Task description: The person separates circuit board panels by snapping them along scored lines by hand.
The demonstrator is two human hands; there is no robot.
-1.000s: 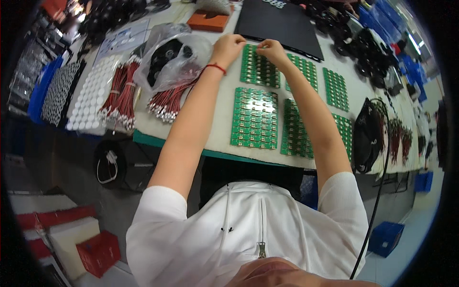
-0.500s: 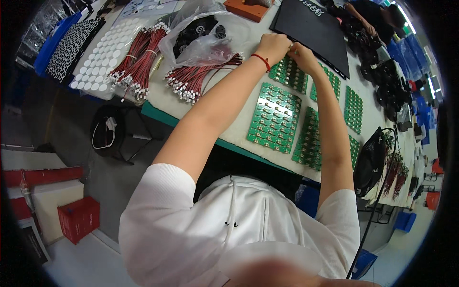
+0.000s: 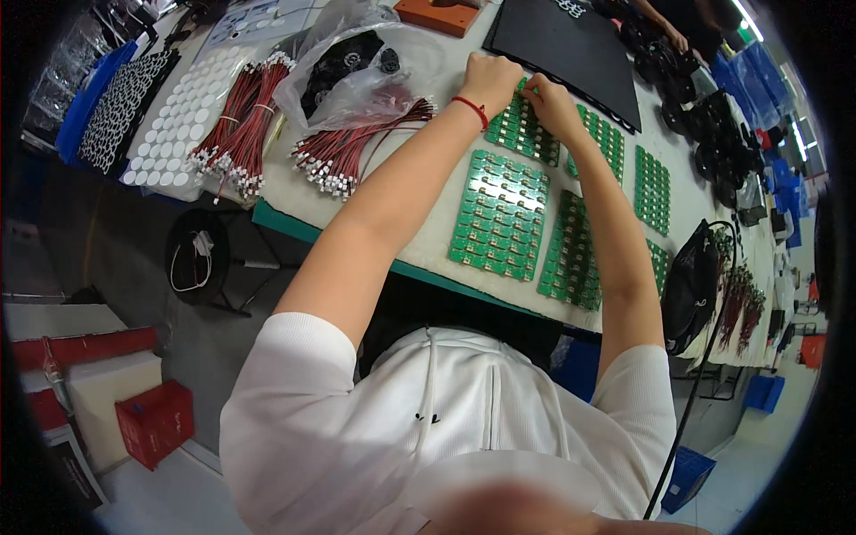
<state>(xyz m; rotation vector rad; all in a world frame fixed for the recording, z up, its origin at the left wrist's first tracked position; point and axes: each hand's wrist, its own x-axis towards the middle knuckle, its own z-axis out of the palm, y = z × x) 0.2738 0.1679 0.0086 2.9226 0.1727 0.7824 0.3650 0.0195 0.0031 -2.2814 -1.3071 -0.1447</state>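
Observation:
Both of my hands meet at the far end of a green circuit board panel [image 3: 522, 129] lying on the table. My left hand [image 3: 493, 82] is closed, its fingers curled at the panel's far edge, and a red cord circles that wrist. Beside it, my right hand [image 3: 553, 105] is closed in a pinch. A bit of green board shows between the fingertips; I cannot tell whether it is the panel's edge or a separate piece. Nearer to me lies another circuit board panel [image 3: 499, 214], with several more to its right, partly hidden under my right forearm.
Bundles of red-and-black wires [image 3: 254, 125] with white connectors lie left, beside a clear plastic bag [image 3: 366, 89] of black parts and sheets of white discs [image 3: 178, 129]. A black flat panel [image 3: 571, 53] lies beyond my hands. A black pouch [image 3: 691, 285] sits at right; another person works at the far right.
The view has shifted slightly, moving the scene left in the picture. My fingertips, earlier touching, now stand slightly apart with green board showing between them.

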